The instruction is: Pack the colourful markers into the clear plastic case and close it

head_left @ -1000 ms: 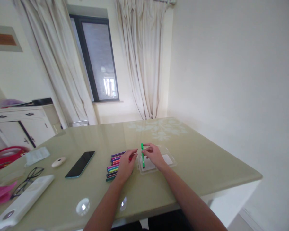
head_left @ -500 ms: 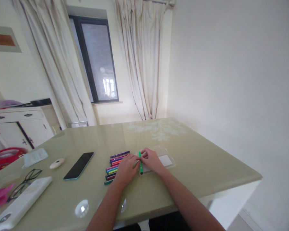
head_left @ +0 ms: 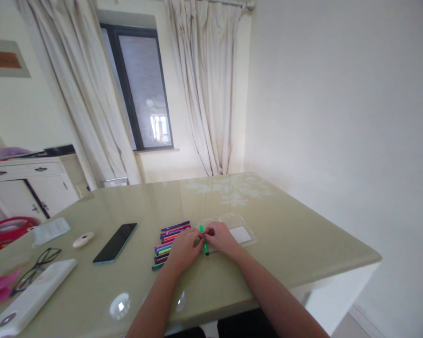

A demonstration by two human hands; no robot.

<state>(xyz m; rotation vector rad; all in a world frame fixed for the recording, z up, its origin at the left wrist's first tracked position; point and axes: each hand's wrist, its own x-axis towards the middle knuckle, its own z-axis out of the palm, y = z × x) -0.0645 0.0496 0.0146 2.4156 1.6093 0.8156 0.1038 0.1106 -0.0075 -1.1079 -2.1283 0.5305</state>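
Observation:
A green marker pen (head_left: 206,247) stands out between my two hands, over the left part of a clear plastic case (head_left: 248,226). My right hand (head_left: 221,236) pinches it near its middle. My left hand (head_left: 186,244) has its fingers curled around the same spot, fingertips meeting those of the right. Under and beside my left hand lies a row of several coloured marker pens (head_left: 175,228), partly covered by that hand. A white card (head_left: 240,234) shows inside the case, right of my right hand.
Left of the pens lie a black phone (head_left: 115,242), a pale oval object (head_left: 83,240), eyeglasses (head_left: 38,267), a long white device (head_left: 31,295) and a face mask (head_left: 52,230). The table's front edge (head_left: 232,307) runs below my forearms.
The green marker has tilted, its top end leaning a little left. My right fingers have shifted slightly left, closer to my left fingertips.

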